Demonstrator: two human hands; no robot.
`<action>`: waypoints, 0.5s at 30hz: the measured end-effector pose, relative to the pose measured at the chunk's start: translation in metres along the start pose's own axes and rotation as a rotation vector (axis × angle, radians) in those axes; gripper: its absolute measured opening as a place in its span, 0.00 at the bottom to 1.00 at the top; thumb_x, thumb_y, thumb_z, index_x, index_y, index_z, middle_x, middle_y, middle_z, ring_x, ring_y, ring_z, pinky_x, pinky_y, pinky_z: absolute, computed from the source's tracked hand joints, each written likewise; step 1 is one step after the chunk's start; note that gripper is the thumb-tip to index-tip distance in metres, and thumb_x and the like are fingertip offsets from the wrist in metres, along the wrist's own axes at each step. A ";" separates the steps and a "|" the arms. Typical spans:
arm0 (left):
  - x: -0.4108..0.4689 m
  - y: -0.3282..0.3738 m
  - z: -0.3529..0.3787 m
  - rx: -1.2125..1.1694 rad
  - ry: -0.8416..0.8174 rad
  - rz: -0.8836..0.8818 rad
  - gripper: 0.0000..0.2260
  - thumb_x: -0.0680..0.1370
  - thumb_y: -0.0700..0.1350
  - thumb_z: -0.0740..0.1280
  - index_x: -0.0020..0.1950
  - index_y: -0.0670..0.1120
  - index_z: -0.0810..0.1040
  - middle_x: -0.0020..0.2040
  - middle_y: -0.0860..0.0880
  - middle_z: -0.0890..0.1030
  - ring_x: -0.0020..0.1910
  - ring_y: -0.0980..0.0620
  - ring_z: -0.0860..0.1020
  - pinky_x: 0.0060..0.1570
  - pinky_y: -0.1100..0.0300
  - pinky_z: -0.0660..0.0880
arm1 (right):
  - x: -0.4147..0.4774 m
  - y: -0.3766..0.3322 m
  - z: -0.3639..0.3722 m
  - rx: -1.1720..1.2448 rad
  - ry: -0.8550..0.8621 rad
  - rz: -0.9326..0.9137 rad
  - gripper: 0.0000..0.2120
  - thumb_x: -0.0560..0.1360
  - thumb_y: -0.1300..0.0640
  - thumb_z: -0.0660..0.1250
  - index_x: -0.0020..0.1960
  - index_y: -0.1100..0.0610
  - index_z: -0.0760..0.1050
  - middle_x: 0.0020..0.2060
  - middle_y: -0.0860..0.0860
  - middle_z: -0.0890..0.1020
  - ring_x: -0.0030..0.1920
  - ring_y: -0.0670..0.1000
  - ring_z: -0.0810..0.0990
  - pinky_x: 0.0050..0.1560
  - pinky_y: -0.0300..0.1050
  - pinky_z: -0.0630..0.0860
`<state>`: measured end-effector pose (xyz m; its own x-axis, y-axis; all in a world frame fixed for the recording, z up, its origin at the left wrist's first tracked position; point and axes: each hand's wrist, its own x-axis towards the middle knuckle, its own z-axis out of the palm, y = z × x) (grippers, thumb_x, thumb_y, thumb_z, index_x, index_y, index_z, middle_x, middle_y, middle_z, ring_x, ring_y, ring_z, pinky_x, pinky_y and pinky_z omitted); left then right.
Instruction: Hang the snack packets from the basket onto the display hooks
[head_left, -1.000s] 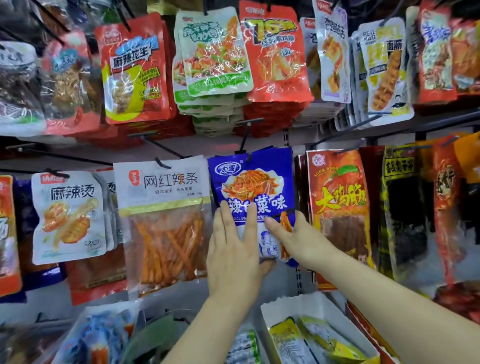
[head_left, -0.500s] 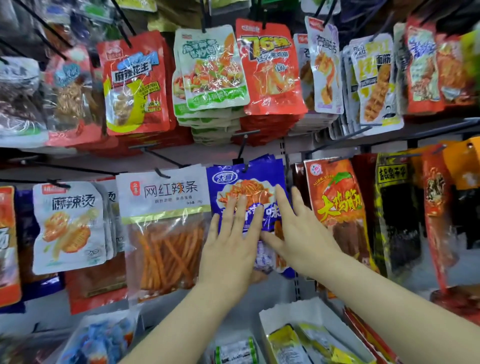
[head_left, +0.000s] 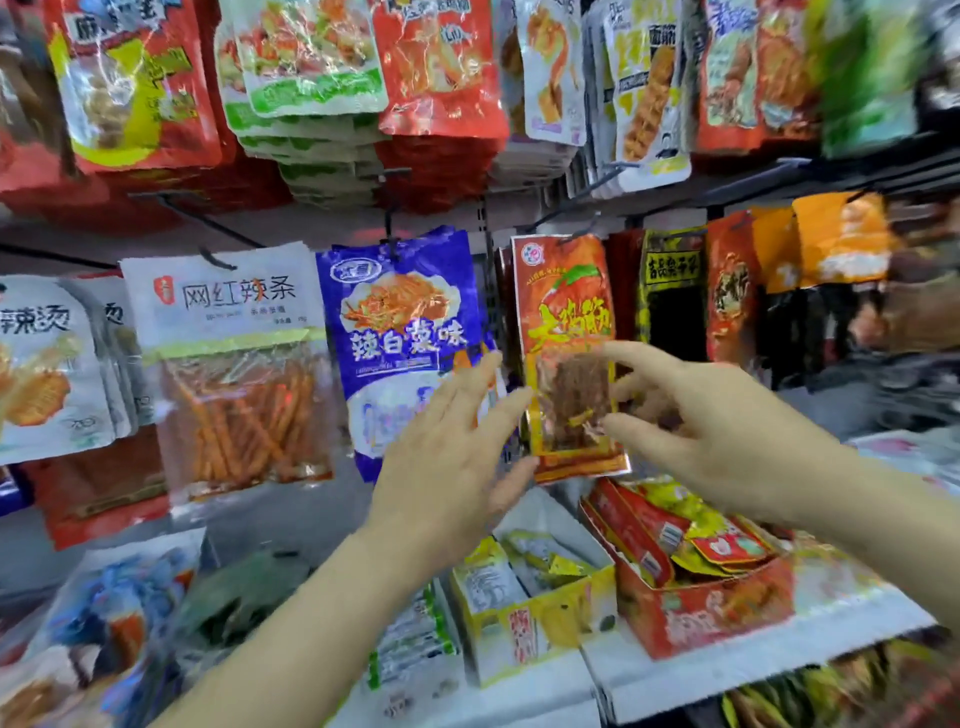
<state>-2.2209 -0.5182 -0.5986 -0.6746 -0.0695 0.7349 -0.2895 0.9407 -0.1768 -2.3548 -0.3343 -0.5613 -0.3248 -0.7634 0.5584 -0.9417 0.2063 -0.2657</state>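
A blue snack packet (head_left: 400, 322) hangs on a black display hook (head_left: 389, 228) in the middle row. My left hand (head_left: 447, 457) is spread in front of its lower right corner, fingers straight, holding nothing. My right hand (head_left: 722, 431) is held out further right with relaxed fingers, just in front of a red-orange packet (head_left: 569, 332) that hangs beside the blue one. Neither hand grips a packet. The basket is not in view.
Packets fill the hooks: a white one with orange sticks (head_left: 234, 364) to the left, black and orange ones (head_left: 670, 291) to the right, another row above. On the shelf below stand a yellow carton (head_left: 540, 618) and a red carton (head_left: 711, 608) of snacks.
Both hands have come off the blue packet and drawn back to the right. The view has swung right and moved closer to the shelf.
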 end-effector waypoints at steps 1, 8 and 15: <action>0.000 0.013 0.002 -0.102 0.035 0.029 0.22 0.76 0.57 0.58 0.66 0.49 0.74 0.71 0.44 0.71 0.65 0.43 0.73 0.60 0.51 0.73 | -0.012 0.006 -0.009 0.031 -0.016 0.021 0.27 0.71 0.34 0.57 0.69 0.33 0.60 0.47 0.38 0.81 0.41 0.41 0.80 0.45 0.45 0.77; 0.000 0.139 0.001 -0.693 0.176 0.049 0.10 0.77 0.48 0.64 0.52 0.46 0.82 0.45 0.54 0.81 0.41 0.63 0.75 0.44 0.72 0.70 | -0.116 0.055 -0.067 0.057 -0.048 0.193 0.15 0.71 0.38 0.61 0.55 0.38 0.76 0.35 0.41 0.82 0.33 0.40 0.79 0.35 0.35 0.72; -0.030 0.273 0.047 -0.933 -0.054 0.130 0.10 0.74 0.48 0.63 0.47 0.48 0.83 0.36 0.52 0.82 0.34 0.57 0.76 0.37 0.59 0.73 | -0.248 0.141 -0.083 0.024 0.001 0.516 0.07 0.77 0.52 0.66 0.52 0.53 0.81 0.34 0.48 0.84 0.30 0.41 0.79 0.37 0.41 0.75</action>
<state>-2.3119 -0.2747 -0.6996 -0.7006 0.0617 0.7109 0.4355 0.8261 0.3576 -2.4142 -0.0647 -0.6718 -0.7466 -0.5653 0.3508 -0.6567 0.5414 -0.5251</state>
